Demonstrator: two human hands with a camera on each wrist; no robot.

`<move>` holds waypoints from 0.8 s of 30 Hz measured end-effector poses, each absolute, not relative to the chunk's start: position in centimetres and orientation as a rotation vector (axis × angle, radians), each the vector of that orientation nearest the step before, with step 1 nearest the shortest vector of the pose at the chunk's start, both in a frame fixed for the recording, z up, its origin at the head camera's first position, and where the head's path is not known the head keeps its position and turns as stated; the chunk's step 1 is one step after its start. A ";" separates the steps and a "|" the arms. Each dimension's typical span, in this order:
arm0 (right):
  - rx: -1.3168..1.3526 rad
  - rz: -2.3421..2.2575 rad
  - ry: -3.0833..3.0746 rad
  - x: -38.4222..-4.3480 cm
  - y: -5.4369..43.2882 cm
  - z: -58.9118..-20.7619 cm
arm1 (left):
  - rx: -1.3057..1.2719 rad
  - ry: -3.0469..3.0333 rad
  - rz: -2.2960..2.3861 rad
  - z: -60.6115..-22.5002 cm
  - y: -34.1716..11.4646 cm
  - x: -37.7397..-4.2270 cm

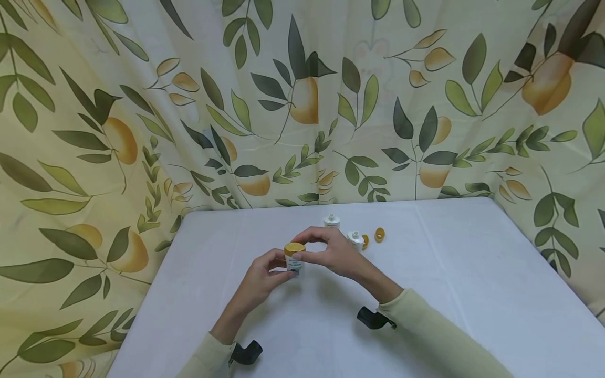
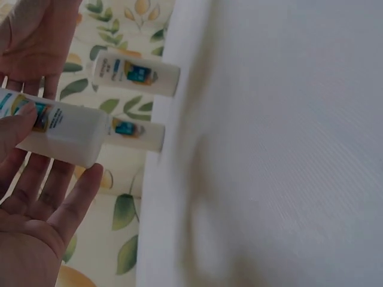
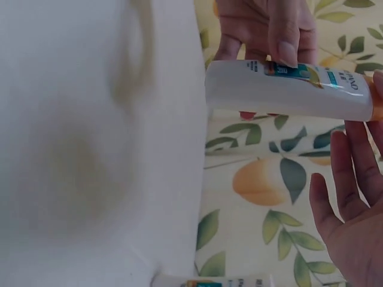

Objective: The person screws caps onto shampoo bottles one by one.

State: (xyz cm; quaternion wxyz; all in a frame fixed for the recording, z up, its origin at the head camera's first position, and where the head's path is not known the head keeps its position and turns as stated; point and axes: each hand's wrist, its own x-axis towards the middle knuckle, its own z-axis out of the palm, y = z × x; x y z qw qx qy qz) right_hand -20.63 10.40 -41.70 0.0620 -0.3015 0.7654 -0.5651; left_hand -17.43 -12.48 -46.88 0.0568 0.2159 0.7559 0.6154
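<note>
A small white shampoo bottle (image 1: 294, 264) with a blue-and-gold label is held upright above the table, between both hands. My left hand (image 1: 262, 275) grips its body; in the left wrist view the thumb lies across the label and the fingers are behind. At the top, my right hand (image 1: 337, 254) pinches the gold cap (image 1: 294, 248) between thumb and fingers. The right wrist view shows the bottle (image 3: 287, 92) side-on, with the cap (image 3: 377, 100) on it and partly hidden by the right fingers. The right hand's other fingers are spread out below the cap.
Two similar white bottles, one farther back (image 1: 332, 221) and one nearer (image 1: 355, 240), stand uncapped behind the right hand. Two loose gold caps, one in the open (image 1: 379, 234) and one partly hidden (image 1: 365, 241), lie beside them. A white cloth covers the table (image 1: 454, 294); a patterned curtain (image 1: 359, 157) hangs behind.
</note>
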 end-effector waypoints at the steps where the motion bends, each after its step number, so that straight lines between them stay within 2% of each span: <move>1: -0.913 -1.710 2.306 -20.7 10.2 -42.0 | 0.648 2.288 1.863 -47.0 -12.7 -17.4; 24: -0.873 -1.707 2.233 -21.9 7.5 -46.4 | 0.549 2.368 1.682 -50.3 -15.6 -18.6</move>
